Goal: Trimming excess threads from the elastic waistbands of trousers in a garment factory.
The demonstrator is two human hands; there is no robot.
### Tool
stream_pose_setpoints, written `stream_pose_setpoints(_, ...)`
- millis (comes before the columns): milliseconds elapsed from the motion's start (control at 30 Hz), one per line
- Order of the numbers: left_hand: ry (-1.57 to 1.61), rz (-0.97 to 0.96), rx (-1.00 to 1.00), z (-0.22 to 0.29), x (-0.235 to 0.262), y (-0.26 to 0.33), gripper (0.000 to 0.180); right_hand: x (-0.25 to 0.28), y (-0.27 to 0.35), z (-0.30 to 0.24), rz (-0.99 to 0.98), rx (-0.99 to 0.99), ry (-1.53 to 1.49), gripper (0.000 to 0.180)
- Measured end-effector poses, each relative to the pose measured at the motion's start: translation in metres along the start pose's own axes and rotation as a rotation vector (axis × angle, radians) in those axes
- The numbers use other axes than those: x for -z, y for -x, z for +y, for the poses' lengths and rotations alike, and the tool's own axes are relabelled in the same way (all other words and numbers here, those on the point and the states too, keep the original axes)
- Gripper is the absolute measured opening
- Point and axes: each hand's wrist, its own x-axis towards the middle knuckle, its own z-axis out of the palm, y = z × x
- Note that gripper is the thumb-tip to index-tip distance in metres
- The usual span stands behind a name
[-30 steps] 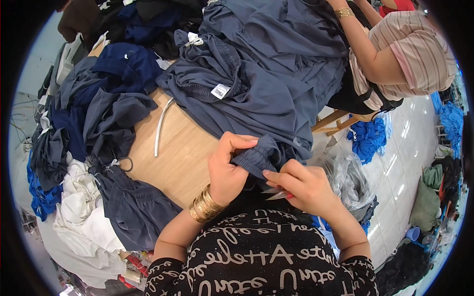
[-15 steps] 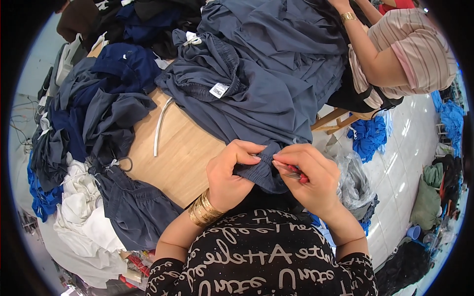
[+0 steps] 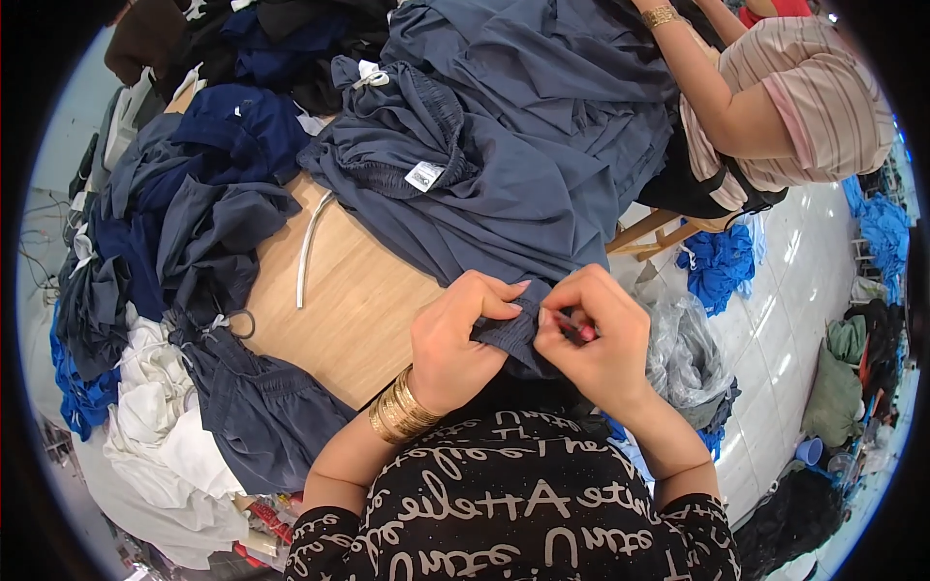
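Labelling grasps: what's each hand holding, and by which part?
Left hand and right hand both pinch the grey garment by its gathered band; the right also holds a red tool, gripped part hidden.

Left of the left hand (image 3: 455, 339), the bare wood of the table (image 3: 363, 286) gives a free lane, with a narrow white strip (image 3: 308, 247) lying along its left side. Piled dark garments (image 3: 208, 218) wall off that edge, and a grey heap (image 3: 552, 165) blocks the way ahead. Gathered cloth (image 3: 509, 334) fills the gap to the right hand (image 3: 612, 353); beyond, a plastic bag (image 3: 686, 349) obstructs the right.
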Motion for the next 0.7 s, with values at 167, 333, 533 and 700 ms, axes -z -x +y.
stream_pose_setpoints(167, -0.015, 0.025, 0.090, -0.001, 0.003, 0.007, 0.023, 0.007, 0.002, 0.006, 0.080, -0.157, -0.198, 0.012)
stream_pose_setpoints(333, 0.003, 0.037, 0.045, -0.008, 0.004, 0.001, 0.023, 0.003, -0.002, 0.003, 0.011, 0.063, -0.070, 0.011)
stream_pose_setpoints(533, -0.063, 0.005, -0.024, -0.002, 0.004, -0.005, 0.026, 0.004, -0.003, 0.000, -0.010, 0.141, 0.075, 0.019)
stream_pose_setpoints(700, -0.177, -0.054, -0.012, -0.007, -0.004, -0.001, 0.024, -0.006, 0.001, 0.012, -0.113, 0.138, 0.234, 0.022)
